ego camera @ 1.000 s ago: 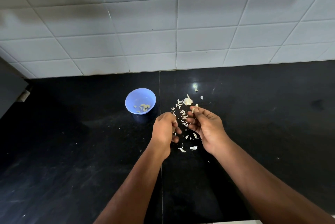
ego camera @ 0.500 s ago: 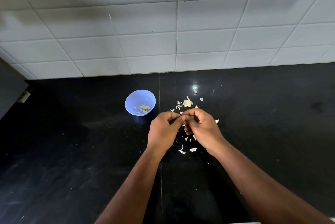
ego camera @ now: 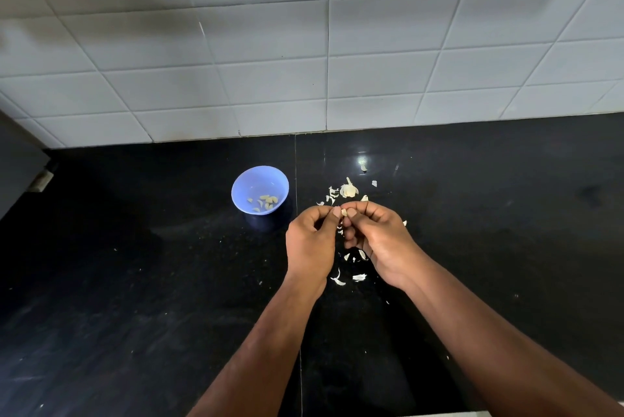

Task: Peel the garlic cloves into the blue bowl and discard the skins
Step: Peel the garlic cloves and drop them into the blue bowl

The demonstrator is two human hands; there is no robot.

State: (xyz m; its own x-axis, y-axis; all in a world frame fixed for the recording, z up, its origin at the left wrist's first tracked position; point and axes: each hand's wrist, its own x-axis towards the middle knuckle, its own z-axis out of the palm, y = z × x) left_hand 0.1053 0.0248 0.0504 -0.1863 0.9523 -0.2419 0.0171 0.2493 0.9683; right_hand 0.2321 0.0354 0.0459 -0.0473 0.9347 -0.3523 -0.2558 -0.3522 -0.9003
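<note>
Black stone desk (ego camera: 135, 281) lies under both hands, which have drawn together since a second ago, when they were apart with the right one lifted toward the scattered skins. Now the left hand (ego camera: 312, 241) and the right hand (ego camera: 378, 241) meet at the fingertips, and both pinch a single small garlic clove (ego camera: 343, 212) between thumbs and forefingers, the pale piece showing just between the two thumbnails. Both hands are thus closed on that clove rather than open or empty. Beyond the left hand and a little to its left stands the blue bowl (ego camera: 243, 180), with several peeled cloves (ego camera: 266, 203) lying in its bottom. Just beyond the right hand's fingertips sits the remaining garlic head (ego camera: 348, 189), and loose skins (ego camera: 351, 276) are strewn both beyond the hands and between the wrists, on the desk below them. Closing both hands on the clove suggests a fresh peeling step has begun: the skin of this clove is likely about to be stripped, after which the clove should go to the bowl. Judging by the bowl's contents and the head still on the desk, the task is partway through, and the skins have not yet been discarded.
</note>
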